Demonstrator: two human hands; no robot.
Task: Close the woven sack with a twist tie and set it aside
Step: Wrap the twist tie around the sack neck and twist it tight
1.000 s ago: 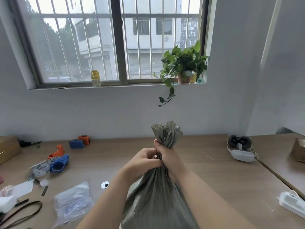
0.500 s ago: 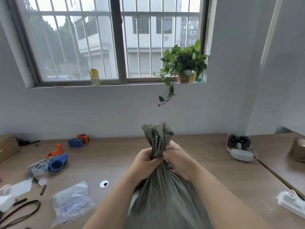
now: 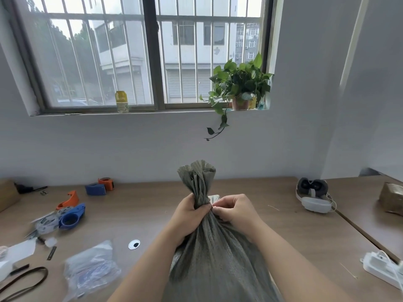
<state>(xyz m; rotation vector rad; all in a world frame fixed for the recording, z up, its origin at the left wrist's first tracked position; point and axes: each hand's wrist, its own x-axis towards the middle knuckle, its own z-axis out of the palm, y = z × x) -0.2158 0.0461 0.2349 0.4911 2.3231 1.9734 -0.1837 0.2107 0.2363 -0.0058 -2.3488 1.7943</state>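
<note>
Right hand (image 3: 236, 211) has shifted rightward, pinching beside sack (image 3: 218, 258) neck.

Twist tie not discernible at the neck of the woven sack (image 3: 216, 258); sack bottom cut off by the lower edge. Left hand (image 3: 187, 216) and right hand (image 3: 235, 211) cover the cinch point. Tape dispenser (image 3: 65, 216) at left blurred. White item (image 3: 213, 198) behind sack mostly hidden. Dark strap (image 3: 24, 280) cropped bottom left.
</note>
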